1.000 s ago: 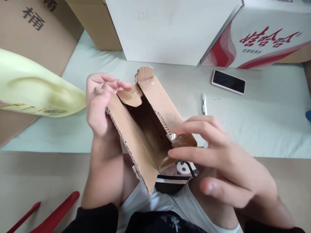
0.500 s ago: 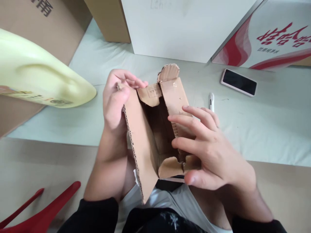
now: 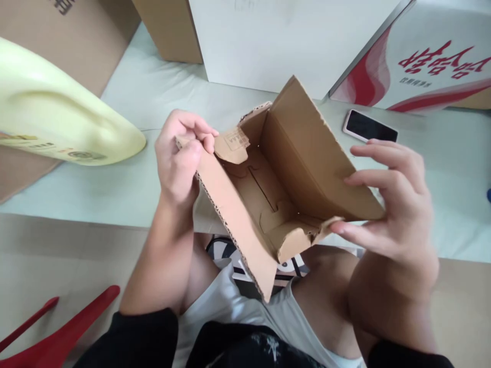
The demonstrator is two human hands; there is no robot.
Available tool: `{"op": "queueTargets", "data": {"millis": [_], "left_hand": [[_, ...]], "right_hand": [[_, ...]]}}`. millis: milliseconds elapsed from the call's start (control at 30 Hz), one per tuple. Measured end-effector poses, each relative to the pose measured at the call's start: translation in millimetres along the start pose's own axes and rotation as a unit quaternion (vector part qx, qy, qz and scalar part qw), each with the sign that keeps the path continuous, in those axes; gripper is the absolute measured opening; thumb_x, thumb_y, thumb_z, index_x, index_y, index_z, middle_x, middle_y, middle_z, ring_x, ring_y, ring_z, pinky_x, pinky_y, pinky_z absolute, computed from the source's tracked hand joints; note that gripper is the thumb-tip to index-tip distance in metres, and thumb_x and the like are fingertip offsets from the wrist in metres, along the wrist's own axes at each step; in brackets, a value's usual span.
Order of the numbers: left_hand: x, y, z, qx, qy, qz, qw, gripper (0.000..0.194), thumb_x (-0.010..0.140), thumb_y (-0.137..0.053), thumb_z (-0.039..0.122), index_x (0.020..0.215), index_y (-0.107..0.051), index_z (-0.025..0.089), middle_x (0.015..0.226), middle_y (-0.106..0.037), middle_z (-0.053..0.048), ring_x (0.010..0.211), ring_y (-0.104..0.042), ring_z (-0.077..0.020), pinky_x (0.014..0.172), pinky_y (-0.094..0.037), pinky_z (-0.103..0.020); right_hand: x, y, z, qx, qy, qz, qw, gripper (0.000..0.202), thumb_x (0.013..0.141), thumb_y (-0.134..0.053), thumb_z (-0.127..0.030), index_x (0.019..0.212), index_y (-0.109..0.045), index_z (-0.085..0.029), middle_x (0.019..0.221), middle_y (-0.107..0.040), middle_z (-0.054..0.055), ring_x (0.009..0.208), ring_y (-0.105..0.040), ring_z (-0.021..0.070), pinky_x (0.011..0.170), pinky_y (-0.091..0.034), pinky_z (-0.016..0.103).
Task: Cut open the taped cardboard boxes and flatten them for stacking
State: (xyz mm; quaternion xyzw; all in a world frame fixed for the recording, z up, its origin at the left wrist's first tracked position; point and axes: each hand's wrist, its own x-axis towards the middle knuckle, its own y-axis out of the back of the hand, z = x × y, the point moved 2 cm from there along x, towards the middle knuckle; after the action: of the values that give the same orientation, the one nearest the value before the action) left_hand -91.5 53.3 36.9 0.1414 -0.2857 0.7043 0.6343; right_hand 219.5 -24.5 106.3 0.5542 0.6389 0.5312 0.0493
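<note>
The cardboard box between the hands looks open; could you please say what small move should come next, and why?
The right hand should probably close its fingers on the raised right flap, as they look loosely spread at its edge, whereas the left hand pinches the long left flap.

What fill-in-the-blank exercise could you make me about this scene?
1. The left hand grips and the right hand touches an open box made of ____.
2. The phone lies with its screen facing ____.
3. The large writing on the carton beyond the phone is ____.
4. The sleeves are ____.

Missing words: cardboard; up; red; black.
</note>
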Motion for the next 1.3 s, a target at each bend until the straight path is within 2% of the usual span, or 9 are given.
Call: {"op": "queueTargets", "data": {"millis": [133, 267, 433, 533, 700, 900, 1100, 1200, 1300], "left_hand": [[1.4, -5.1, 3.2, -0.017, 0.005, -0.006, 1.000, 0.049, 0.087, -0.071, 0.069, 0.073, -0.071, 0.022, 0.070, -0.068, -0.005, 0.078, -0.067, -0.0222, 0.089, -0.055, -0.041], [2.2, -11.4, -6.2, -0.099, 0.083, -0.056, 0.990, 0.058, 0.081, -0.066, 0.081, 0.073, -0.068, 0.024, 0.116, -0.078, -0.011, 0.120, -0.069, -0.0350, 0.112, -0.049, -0.053], [1.7, -10.3, -24.8, -0.086, 0.088, -0.088, 0.988, 0.065, 0.081, -0.066, 0.086, 0.098, -0.064, 0.023, 0.102, -0.080, -0.011, 0.104, -0.076, -0.0330, 0.099, -0.056, -0.053], [0.8, -6.6, -28.4, -0.040, 0.061, -0.094, 0.993, 0.064, 0.085, -0.063, 0.085, 0.100, -0.065, 0.023, 0.090, -0.078, -0.008, 0.091, -0.075, -0.0284, 0.090, -0.057, -0.047], [-4.7, -3.9, -26.2, 0.021, 0.019, -0.115, 0.993, 0.043, 0.096, -0.064, 0.064, 0.111, -0.073, 0.025, 0.105, -0.079, -0.009, 0.095, -0.074, -0.0275, 0.087, -0.055, -0.045], [-5.2, -5.7, -24.5, 0.065, 0.003, -0.088, 0.994, 0.044, 0.086, -0.071, 0.069, 0.081, -0.071, 0.024, 0.114, -0.075, -0.009, 0.112, -0.068, -0.0310, 0.105, -0.051, -0.047], [-3.0, -6.0, -27.2, 0.099, 0.076, -0.080, 0.989, 0.045, 0.071, -0.081, 0.071, 0.085, -0.071, 0.030, 0.104, -0.079, -0.006, 0.100, -0.072, -0.0334, 0.091, -0.057, -0.050], [-3.2, -8.1, -26.5, 0.106, 0.044, -0.078, 0.990, 0.048, 0.074, -0.082, 0.066, 0.106, -0.071, 0.031, 0.106, -0.077, -0.006, 0.096, -0.072, -0.0299, 0.089, -0.057, -0.048], [-2.8, -10.5, -21.3, 0.133, 0.015, -0.040, 0.990, 0.057, 0.070, -0.087, 0.061, 0.116, -0.069, 0.035, 0.119, -0.074, -0.005, 0.106, -0.072, -0.0306, 0.094, -0.057, -0.047]], "right_hand": [[-5.0, -10.0, 17.0, 0.039, -0.028, 0.007, 0.999, 0.054, 0.075, -0.089, -0.061, 0.115, -0.066, -0.031, 0.135, -0.067, 0.011, 0.126, -0.064, 0.0392, 0.111, -0.050, 0.063], [-10.0, -18.7, 19.2, 0.097, -0.035, 0.010, 0.995, 0.067, 0.077, -0.090, -0.049, 0.136, -0.061, -0.035, 0.133, -0.069, 0.009, 0.124, -0.067, 0.0343, 0.108, -0.056, 0.058], [-11.0, -26.6, 15.7, 0.137, -0.074, 0.021, 0.988, 0.072, 0.078, -0.089, -0.038, 0.142, -0.056, -0.034, 0.126, -0.073, 0.007, 0.116, -0.071, 0.0301, 0.104, -0.059, 0.055], [-7.8, -28.9, 13.6, 0.131, -0.116, 0.071, 0.982, 0.057, 0.083, -0.084, -0.031, 0.134, -0.060, -0.033, 0.112, -0.074, 0.004, 0.102, -0.073, 0.0259, 0.092, -0.063, 0.047], [-3.9, -35.9, 15.2, 0.125, -0.187, 0.096, 0.969, 0.029, 0.086, -0.077, -0.022, 0.111, -0.068, -0.033, 0.097, -0.072, 0.002, 0.087, -0.072, 0.0217, 0.077, -0.062, 0.038], [-1.8, -41.0, 16.2, 0.129, -0.201, 0.082, 0.968, 0.020, 0.082, -0.076, -0.019, 0.098, -0.068, -0.030, 0.093, -0.075, 0.000, 0.082, -0.073, 0.0194, 0.075, -0.064, 0.036], [-3.5, -43.2, 16.5, 0.186, -0.220, 0.056, 0.956, 0.019, 0.088, -0.074, -0.034, 0.105, -0.069, -0.029, 0.101, -0.074, 0.003, 0.089, -0.072, 0.0204, 0.080, -0.065, 0.038], [-2.7, -42.2, 17.6, 0.206, -0.147, 0.005, 0.967, 0.042, 0.086, -0.074, -0.061, 0.111, -0.073, -0.027, 0.115, -0.072, 0.008, 0.110, -0.071, 0.0278, 0.098, -0.062, 0.048], [-2.8, -42.1, 19.9, 0.249, -0.084, -0.039, 0.964, 0.070, 0.086, -0.054, -0.087, 0.112, -0.079, -0.027, 0.129, -0.069, 0.011, 0.122, -0.067, 0.0333, 0.109, -0.056, 0.055]]}}
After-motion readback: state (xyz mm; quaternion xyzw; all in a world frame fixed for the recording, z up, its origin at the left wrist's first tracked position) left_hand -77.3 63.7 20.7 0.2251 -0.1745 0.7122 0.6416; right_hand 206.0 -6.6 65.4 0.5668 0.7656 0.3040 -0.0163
